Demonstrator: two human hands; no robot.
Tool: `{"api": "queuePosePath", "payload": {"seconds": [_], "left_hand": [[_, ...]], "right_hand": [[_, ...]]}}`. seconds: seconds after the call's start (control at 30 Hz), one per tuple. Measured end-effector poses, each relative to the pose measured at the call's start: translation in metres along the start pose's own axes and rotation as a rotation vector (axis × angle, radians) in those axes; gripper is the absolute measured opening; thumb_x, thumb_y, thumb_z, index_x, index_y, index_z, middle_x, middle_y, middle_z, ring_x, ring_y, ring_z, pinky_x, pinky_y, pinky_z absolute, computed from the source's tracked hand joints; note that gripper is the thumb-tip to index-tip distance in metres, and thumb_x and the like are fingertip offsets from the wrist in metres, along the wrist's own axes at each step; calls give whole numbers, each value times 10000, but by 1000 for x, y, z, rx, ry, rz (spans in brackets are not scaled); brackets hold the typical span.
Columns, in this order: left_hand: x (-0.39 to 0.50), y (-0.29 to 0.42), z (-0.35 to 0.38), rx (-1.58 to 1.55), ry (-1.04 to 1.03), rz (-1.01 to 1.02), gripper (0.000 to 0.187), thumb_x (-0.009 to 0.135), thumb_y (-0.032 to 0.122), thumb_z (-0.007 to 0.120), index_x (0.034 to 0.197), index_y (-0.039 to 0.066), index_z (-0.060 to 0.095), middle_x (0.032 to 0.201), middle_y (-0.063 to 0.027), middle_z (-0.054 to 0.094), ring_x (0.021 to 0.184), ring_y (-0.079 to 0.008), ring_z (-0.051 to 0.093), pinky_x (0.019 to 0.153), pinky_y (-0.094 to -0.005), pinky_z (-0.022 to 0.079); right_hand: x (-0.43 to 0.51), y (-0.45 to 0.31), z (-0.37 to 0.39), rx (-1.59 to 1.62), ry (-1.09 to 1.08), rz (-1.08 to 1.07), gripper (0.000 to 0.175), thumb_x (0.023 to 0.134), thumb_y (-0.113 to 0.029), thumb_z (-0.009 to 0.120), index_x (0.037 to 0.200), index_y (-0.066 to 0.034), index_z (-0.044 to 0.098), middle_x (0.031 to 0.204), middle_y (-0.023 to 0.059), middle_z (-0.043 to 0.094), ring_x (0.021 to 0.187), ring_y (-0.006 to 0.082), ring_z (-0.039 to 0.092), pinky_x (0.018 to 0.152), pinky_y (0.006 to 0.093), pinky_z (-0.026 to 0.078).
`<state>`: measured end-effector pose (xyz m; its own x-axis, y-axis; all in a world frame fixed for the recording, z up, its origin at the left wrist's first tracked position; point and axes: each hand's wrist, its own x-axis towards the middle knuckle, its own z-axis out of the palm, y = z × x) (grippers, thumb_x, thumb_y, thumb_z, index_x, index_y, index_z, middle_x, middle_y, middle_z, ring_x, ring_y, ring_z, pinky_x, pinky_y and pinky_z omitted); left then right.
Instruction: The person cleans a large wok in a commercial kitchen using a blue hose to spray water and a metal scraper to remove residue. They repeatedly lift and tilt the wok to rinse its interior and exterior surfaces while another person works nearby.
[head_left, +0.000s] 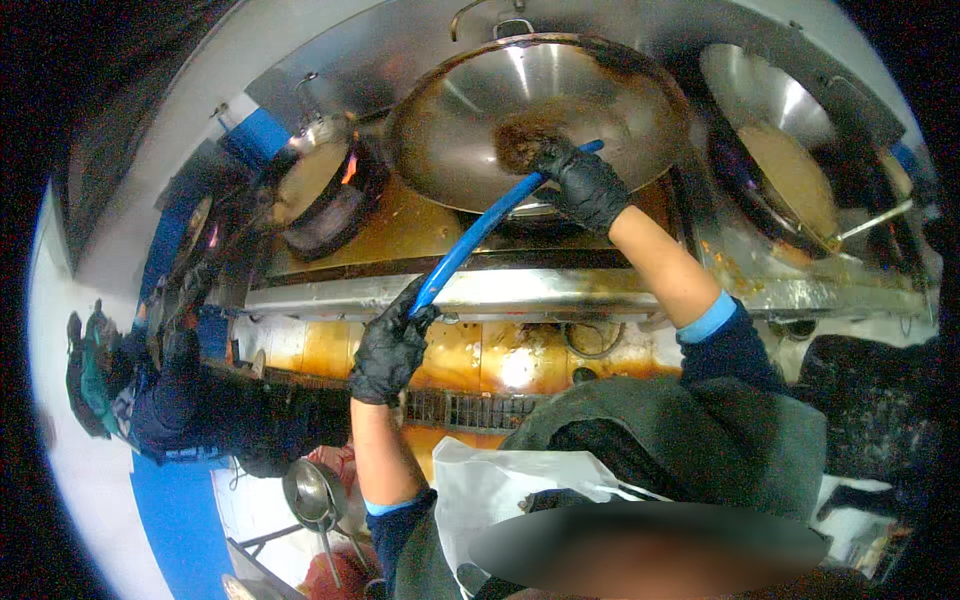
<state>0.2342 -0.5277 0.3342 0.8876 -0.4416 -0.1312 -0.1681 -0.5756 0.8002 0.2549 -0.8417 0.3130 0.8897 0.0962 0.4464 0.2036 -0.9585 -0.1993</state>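
Observation:
Both of my hands wear black gloves and grip one long blue handle (480, 229), which slants across the front edge of the stove. My left hand (391, 345) is closed round its lower end, in front of the metal rail. My right hand (581, 180) holds it near the upper end, over the near part of a large metal wok (450, 142). A stub of the blue handle shows beyond that hand. Brown residue marks the middle of the wok, close to my right fingertips. Whatever the handle may be attached to is hidden.
Left of the wok, a pan (311, 184) of pale liquid stands by an open flame. At the right is another wok (787, 172) with pale liquid and a ladle (874, 220). A metal rail (525, 294) edges the stove. People in dark clothes stand on both sides; a strainer (309, 491) is lower left.

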Motion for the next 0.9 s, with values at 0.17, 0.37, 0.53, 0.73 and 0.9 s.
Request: {"api": "queuePosePath", "payload": {"seconds": [0.17, 0.37, 0.53, 0.73, 0.9], "left_hand": [[15, -2, -1, -123, -72, 120, 388, 830, 91, 524, 1209, 92, 444, 811, -18, 601, 543, -45, 441, 502, -191, 380], [44, 5, 6, -131, -189, 313, 349, 841, 56, 493, 1188, 54, 456, 995, -66, 570, 874, -108, 542, 753, -245, 421], [75, 14, 23, 11, -128, 135, 363, 851, 176, 506, 1199, 88, 455, 959, -56, 583, 764, -100, 519, 736, -254, 422], [128, 13, 38, -253, -110, 361, 348, 854, 132, 473, 1201, 111, 455, 898, -27, 591, 641, -40, 461, 524, -189, 383], [160, 28, 37, -309, -130, 292, 363, 840, 52, 455, 1202, 88, 448, 923, -20, 580, 684, -46, 481, 533, -204, 398]], "right_hand": [[-13, -4, -18, -58, -56, 256, 273, 706, -83, 555, 977, -64, 533, 849, 153, 563, 884, 310, 527, 726, 425, 428], [-24, 15, -38, -202, -117, 249, 304, 719, -102, 538, 1021, -69, 531, 930, 169, 559, 917, 309, 519, 787, 420, 413], [-39, 18, -48, -145, 205, 214, 377, 766, -142, 526, 1139, -106, 490, 1116, 157, 502, 1003, 295, 492, 868, 382, 391], [-93, 6, -49, -98, 420, 99, 407, 741, -48, 540, 1139, -125, 505, 1117, 113, 515, 951, 300, 495, 812, 387, 412], [-147, 25, -45, -154, 404, 220, 330, 726, -10, 530, 1045, -83, 571, 1037, 133, 560, 926, 304, 534, 798, 362, 438]]}}
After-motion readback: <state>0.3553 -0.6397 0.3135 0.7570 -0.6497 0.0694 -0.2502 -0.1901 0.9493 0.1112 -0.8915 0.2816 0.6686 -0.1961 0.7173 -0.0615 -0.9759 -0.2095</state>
